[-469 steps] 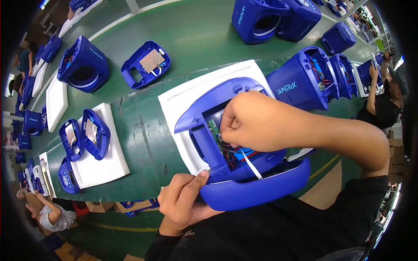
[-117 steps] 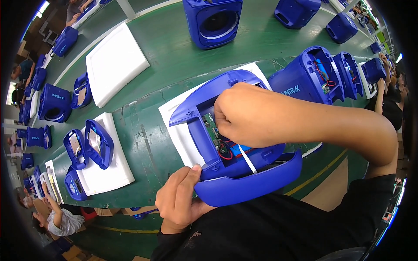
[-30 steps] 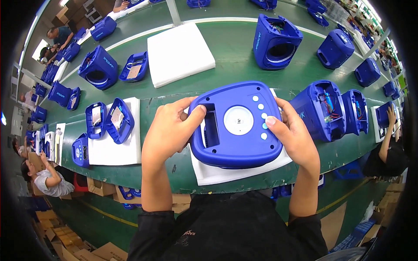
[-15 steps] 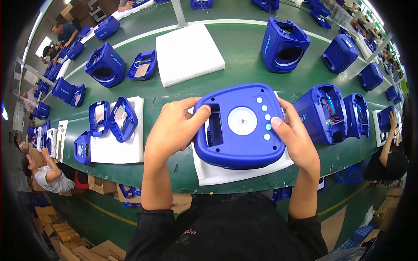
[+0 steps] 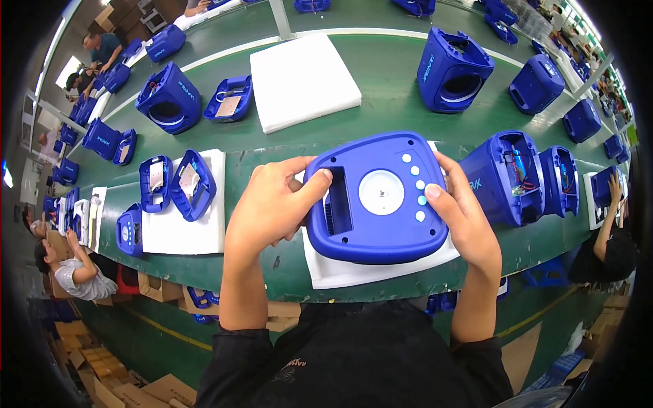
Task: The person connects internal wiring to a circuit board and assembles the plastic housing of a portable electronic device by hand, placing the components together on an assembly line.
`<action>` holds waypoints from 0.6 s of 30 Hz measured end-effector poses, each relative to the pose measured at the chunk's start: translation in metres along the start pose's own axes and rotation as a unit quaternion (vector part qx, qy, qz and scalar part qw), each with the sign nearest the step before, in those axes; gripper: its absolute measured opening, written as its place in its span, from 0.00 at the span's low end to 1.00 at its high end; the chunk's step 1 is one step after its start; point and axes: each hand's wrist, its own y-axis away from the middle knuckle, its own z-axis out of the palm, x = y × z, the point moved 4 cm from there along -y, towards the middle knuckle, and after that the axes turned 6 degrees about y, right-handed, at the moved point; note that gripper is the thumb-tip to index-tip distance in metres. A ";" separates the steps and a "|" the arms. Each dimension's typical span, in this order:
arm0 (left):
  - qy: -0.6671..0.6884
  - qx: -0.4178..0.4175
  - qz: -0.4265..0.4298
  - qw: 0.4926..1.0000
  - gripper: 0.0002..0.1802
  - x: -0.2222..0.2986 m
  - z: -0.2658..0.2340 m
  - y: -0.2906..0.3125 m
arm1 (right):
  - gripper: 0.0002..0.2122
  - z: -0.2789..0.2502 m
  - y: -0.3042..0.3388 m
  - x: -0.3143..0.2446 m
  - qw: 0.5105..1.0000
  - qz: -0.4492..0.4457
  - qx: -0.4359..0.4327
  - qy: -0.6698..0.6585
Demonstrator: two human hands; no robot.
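Note:
Both my hands hold a blue plastic control panel (image 5: 388, 234), probably a speaker's top cover, above the bench. Its face is turned up and shows a round white disc, a column of small pale buttons and a slot at its left. My left hand (image 5: 272, 204) grips the left edge, with the thumb over the slot. On the right edge my right hand (image 5: 473, 224) is closed, its thumb resting by the lower buttons. Beneath the panel lies a white foam pad (image 5: 326, 273), partly covered. The panel's underside is hidden.
To the left, similar open covers (image 5: 192, 187) lie on another foam sheet (image 5: 180, 238). Blue speaker housings with wiring (image 5: 507, 180) stand close on the right. Across the bench, a white foam block (image 5: 306, 81) sits between more housings (image 5: 454, 75). Co-workers flank the bench.
The foam block and the housings on the far strip have shifted slightly to the right. The panel in my hands has barely moved, and both grips stay the same.

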 end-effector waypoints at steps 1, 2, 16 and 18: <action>0.000 0.000 -0.001 1.000 0.28 -0.004 0.000 -0.001 | 0.36 0.005 -0.001 0.003 1.000 0.001 -0.001 0.000; 0.011 0.008 0.004 1.000 0.28 -0.010 0.000 -0.002 | 0.36 0.009 -0.002 0.007 1.000 -0.008 0.011 -0.024; 0.200 0.041 0.167 0.964 0.18 -0.052 0.006 -0.025 | 0.36 0.022 -0.004 -0.005 0.992 -0.046 0.083 -0.080; 0.253 0.063 0.222 0.940 0.23 -0.054 -0.006 -0.029 | 0.37 0.024 -0.029 -0.021 0.991 -0.108 0.074 -0.031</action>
